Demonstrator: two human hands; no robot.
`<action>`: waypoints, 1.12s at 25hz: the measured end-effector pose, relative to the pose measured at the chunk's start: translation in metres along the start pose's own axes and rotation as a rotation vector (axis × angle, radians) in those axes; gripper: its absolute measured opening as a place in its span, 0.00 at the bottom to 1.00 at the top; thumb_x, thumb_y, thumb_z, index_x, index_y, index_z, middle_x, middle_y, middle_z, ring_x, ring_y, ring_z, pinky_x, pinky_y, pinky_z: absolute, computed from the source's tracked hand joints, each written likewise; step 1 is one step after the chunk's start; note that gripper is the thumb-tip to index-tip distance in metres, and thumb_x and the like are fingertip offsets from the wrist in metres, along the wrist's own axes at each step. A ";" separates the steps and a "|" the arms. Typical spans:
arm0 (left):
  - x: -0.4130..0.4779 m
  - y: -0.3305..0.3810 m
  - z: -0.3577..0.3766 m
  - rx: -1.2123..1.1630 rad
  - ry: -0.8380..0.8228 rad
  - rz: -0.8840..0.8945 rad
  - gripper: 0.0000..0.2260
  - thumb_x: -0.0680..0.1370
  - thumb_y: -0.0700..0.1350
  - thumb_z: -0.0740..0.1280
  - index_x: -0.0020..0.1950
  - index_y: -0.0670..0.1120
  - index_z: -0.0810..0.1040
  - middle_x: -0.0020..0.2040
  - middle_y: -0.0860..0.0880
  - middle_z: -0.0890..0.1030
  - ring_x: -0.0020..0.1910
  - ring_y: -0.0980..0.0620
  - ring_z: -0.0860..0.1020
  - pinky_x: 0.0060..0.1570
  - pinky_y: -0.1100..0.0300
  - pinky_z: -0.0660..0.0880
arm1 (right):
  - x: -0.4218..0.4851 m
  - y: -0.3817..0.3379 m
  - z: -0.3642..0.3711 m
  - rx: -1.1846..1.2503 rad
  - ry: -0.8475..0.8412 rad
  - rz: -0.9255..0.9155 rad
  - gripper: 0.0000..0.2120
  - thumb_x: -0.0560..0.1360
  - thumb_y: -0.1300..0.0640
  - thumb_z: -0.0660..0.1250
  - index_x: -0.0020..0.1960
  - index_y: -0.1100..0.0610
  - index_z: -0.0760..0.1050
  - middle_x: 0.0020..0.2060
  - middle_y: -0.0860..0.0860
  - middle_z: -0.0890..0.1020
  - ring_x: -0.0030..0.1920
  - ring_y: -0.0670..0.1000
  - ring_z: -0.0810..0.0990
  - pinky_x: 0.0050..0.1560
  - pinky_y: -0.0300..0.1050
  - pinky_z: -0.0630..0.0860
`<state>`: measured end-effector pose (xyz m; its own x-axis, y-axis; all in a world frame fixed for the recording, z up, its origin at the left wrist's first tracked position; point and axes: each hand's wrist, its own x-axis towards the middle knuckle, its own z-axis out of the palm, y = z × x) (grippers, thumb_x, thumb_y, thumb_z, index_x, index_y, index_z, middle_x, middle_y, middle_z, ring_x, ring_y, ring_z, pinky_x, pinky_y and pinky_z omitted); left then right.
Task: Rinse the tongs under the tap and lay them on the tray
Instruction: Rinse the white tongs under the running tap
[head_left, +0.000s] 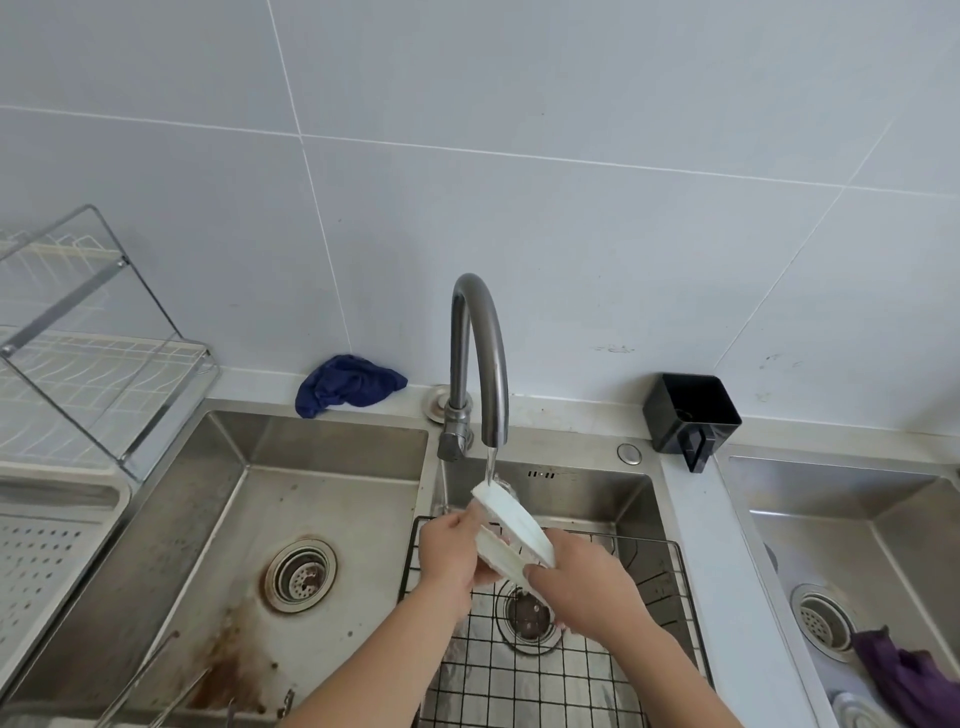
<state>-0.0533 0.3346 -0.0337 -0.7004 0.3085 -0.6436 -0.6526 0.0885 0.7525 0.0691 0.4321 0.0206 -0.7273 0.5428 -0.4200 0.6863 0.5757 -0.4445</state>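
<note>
White plastic tongs (511, 530) are held over the middle sink basin, their tip under the water running from the curved steel tap (480, 358). My left hand (449, 551) grips the lower arm of the tongs from the left. My right hand (587, 582) holds their near end from the right. A perforated white tray (36, 561) lies at the far left, below a wire dish rack (88, 353).
A black wire grid (561, 670) covers the middle basin. The stained left basin (249, 545) has metal utensils at its near edge. A blue cloth (348, 384) lies behind it, a black cup (691, 415) right of the tap, a purple cloth (904, 675) in the right basin.
</note>
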 end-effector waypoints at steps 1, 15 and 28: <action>0.001 -0.001 -0.005 0.003 0.022 0.004 0.12 0.82 0.46 0.67 0.43 0.41 0.81 0.30 0.44 0.85 0.29 0.44 0.85 0.27 0.51 0.81 | 0.001 -0.001 0.002 0.004 -0.016 -0.003 0.10 0.73 0.48 0.60 0.53 0.48 0.75 0.42 0.48 0.83 0.38 0.52 0.84 0.41 0.47 0.82; 0.013 0.049 -0.068 -0.723 -0.103 0.028 0.12 0.81 0.42 0.67 0.64 0.42 0.78 0.57 0.38 0.84 0.53 0.42 0.83 0.55 0.48 0.79 | 0.075 -0.069 0.013 0.546 -0.213 -0.150 0.06 0.76 0.54 0.71 0.48 0.57 0.80 0.36 0.53 0.84 0.29 0.49 0.83 0.35 0.45 0.83; 0.004 0.065 -0.074 -0.322 -0.105 0.193 0.13 0.79 0.51 0.70 0.58 0.44 0.82 0.48 0.44 0.87 0.45 0.47 0.86 0.47 0.52 0.80 | 0.068 -0.061 0.012 1.146 -0.669 -0.119 0.36 0.76 0.28 0.62 0.66 0.58 0.78 0.51 0.64 0.81 0.49 0.62 0.80 0.49 0.57 0.81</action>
<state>-0.1194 0.2719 0.0022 -0.7969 0.3870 -0.4639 -0.5804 -0.2777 0.7655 -0.0225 0.4263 0.0101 -0.8685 -0.0671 -0.4912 0.4715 -0.4176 -0.7767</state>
